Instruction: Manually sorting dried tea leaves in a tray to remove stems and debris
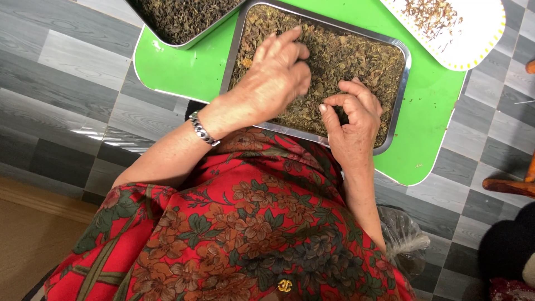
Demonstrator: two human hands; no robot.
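Both hands (312,95) inside tray (402,83) rim.

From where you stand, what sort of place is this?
Probably a home or small workshop floor where dried leaves are sorted: metal tray of leaves on a green table, grey tiled floor, both hands in the tray.

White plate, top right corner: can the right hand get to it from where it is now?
Probably yes. The right hand rests in the metal tray of dried leaves, and the white plate lies just past the tray's far right corner on the green table. Nothing stands between them; it would reach over the tray rim.
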